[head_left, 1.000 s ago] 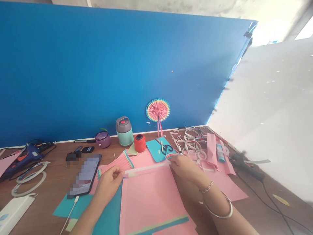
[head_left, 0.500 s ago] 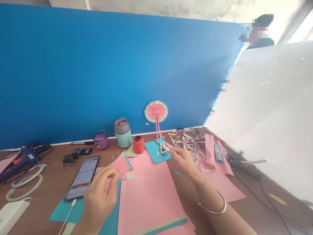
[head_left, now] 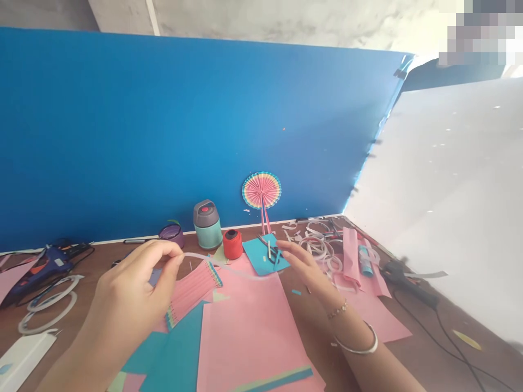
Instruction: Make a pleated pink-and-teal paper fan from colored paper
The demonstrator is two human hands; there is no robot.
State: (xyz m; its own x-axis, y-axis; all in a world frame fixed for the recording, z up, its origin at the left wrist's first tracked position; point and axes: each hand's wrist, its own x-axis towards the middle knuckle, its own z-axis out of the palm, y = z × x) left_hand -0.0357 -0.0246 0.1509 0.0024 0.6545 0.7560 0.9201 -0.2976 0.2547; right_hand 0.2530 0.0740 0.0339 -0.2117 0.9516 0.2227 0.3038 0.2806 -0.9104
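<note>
My left hand (head_left: 137, 283) pinches one end of a thin whitish strip (head_left: 220, 264) between thumb and forefinger; the strip curves right, blurred, above the pink paper. Beneath it lies a pleated pink piece (head_left: 192, 291) with blue-and-yellow edges. My right hand (head_left: 304, 267) has its fingers stretched out beside a blue paper piece (head_left: 255, 258), with no object visible in it. Scissors (head_left: 276, 253), partly covered by small paper strips, rest on that blue piece. Pink sheets (head_left: 249, 337) with a green-and-blue striped edge lie in front of me.
A round pleated fan (head_left: 261, 190) stands against the blue panel (head_left: 163, 125). Nearby are a red thread spool (head_left: 232, 245), a teal jar (head_left: 207, 228) and a purple cup (head_left: 171, 234). Curled white strips (head_left: 316, 247) lie right; a blue glue gun (head_left: 51, 267) lies left.
My left hand has risen and moved left, covering the phone; the whitish strip now stretches from it. My right hand's fingers have straightened and the pale piece they held no longer shows there.
</note>
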